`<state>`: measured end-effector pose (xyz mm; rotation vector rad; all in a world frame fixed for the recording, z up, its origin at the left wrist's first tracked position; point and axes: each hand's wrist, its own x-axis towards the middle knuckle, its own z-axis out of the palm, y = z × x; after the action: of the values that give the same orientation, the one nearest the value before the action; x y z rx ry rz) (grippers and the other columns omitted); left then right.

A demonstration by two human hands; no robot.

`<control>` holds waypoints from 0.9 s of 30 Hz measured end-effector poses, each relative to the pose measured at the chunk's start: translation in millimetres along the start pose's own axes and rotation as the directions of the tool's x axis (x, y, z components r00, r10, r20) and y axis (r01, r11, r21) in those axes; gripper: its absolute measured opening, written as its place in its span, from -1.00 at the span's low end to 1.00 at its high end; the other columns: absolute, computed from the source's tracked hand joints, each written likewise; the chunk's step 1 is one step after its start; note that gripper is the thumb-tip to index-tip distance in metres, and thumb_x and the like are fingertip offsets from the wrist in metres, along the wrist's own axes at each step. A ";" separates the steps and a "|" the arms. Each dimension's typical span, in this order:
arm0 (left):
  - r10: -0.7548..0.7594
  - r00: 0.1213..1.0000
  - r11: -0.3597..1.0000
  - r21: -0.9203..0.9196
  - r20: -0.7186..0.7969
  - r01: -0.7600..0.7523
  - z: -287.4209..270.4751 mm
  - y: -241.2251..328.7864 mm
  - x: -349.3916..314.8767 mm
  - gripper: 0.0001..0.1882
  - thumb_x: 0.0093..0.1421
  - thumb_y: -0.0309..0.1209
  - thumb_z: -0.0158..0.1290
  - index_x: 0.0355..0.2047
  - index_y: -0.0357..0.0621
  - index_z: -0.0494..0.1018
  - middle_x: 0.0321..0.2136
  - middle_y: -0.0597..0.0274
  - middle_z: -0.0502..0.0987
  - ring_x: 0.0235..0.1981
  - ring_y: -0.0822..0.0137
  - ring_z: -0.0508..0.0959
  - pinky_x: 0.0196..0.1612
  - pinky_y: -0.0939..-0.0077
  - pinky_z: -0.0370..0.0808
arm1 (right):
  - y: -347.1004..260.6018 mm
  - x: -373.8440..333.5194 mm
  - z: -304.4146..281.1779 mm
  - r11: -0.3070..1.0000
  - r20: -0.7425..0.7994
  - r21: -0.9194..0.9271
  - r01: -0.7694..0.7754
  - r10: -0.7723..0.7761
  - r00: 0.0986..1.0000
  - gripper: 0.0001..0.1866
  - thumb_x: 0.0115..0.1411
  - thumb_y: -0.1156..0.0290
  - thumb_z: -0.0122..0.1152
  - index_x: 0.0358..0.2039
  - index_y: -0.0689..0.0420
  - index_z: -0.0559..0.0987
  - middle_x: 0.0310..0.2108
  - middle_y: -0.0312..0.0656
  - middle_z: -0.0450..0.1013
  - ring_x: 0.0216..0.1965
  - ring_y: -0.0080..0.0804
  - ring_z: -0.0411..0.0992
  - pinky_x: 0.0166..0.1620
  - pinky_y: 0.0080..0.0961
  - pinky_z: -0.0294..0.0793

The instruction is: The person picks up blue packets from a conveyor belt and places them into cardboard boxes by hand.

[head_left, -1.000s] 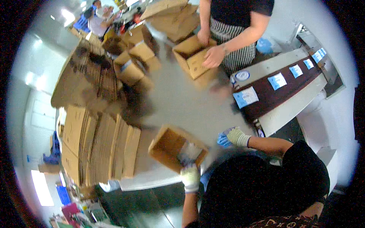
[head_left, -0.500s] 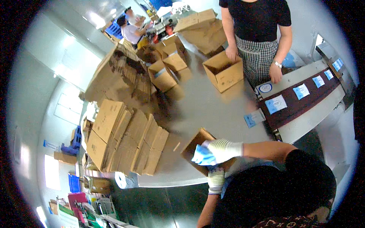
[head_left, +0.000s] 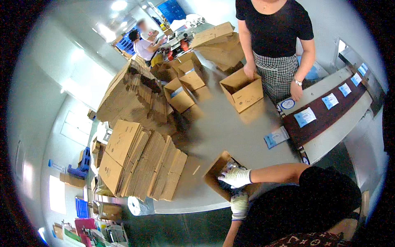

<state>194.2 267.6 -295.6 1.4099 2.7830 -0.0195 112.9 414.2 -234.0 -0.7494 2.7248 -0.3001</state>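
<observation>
Packing step: right hand reaches into open carton at near bench edge; grip hidden inside, cannot tell. Left hand just below, steadies carton wall, grip unclear. Blue-white pouch lies beyond right hand. Next likely calls for withdrawing, reaching for pouch.

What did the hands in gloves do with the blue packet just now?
The right hand carried the blue packet from beside the box down into it; the packet can't be seen now. The left hand stayed on the box's near side. The box stayed at the table edge.
</observation>
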 end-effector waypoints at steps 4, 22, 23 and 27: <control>-0.052 0.995 0.998 0.018 -0.088 0.054 7.7 -16.9 12.2 -0.75 0.01 -0.29 -0.04 -0.78 0.04 0.39 -0.83 0.24 0.37 -0.69 0.20 0.45 -0.53 0.23 0.33 | -1.7 -29.8 5.4 0.939 -0.344 0.293 0.181 -0.073 0.936 -0.32 -0.08 0.20 0.24 0.07 0.13 0.26 0.00 -0.01 0.30 0.01 -0.06 0.30 0.06 -0.19 0.27; -0.005 0.986 0.998 -0.056 -0.167 -0.005 -11.1 -44.2 23.9 -0.84 -0.04 -0.23 0.05 -0.56 0.03 0.35 -0.62 0.32 0.39 -0.57 0.28 0.44 -0.45 0.33 0.34 | 182.1 -173.9 24.1 0.876 -0.500 0.379 -0.297 0.465 0.731 -0.56 0.06 0.16 0.10 -0.09 0.14 0.45 -0.23 0.01 0.45 -0.20 -0.03 0.41 -0.10 -0.20 0.38; -0.013 0.985 0.997 -0.073 -0.173 0.000 -11.7 -45.0 28.1 -0.84 -0.03 -0.22 0.05 -0.56 0.02 0.36 -0.62 0.31 0.39 -0.57 0.28 0.45 -0.45 0.33 0.34 | 198.7 -181.0 18.9 0.852 -0.478 0.431 -0.298 0.496 0.725 -0.57 0.04 0.16 0.12 -0.13 0.15 0.47 -0.25 -0.01 0.46 -0.22 -0.04 0.42 -0.12 -0.23 0.39; -0.038 0.992 0.998 0.039 -0.118 0.043 -5.8 -46.2 40.8 -0.80 0.01 -0.22 0.02 -0.63 -0.01 0.38 -0.66 0.25 0.39 -0.58 0.20 0.44 -0.46 0.26 0.33 | 257.9 -187.6 13.6 0.754 -0.413 0.345 -0.559 0.657 0.631 -0.54 -0.01 0.26 0.18 -0.07 0.13 0.43 -0.30 0.04 0.45 -0.24 -0.05 0.43 -0.16 -0.27 0.41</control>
<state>132.7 273.3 -290.7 1.4081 2.9223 0.0057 151.7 728.4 -275.0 0.4170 3.1627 -0.6523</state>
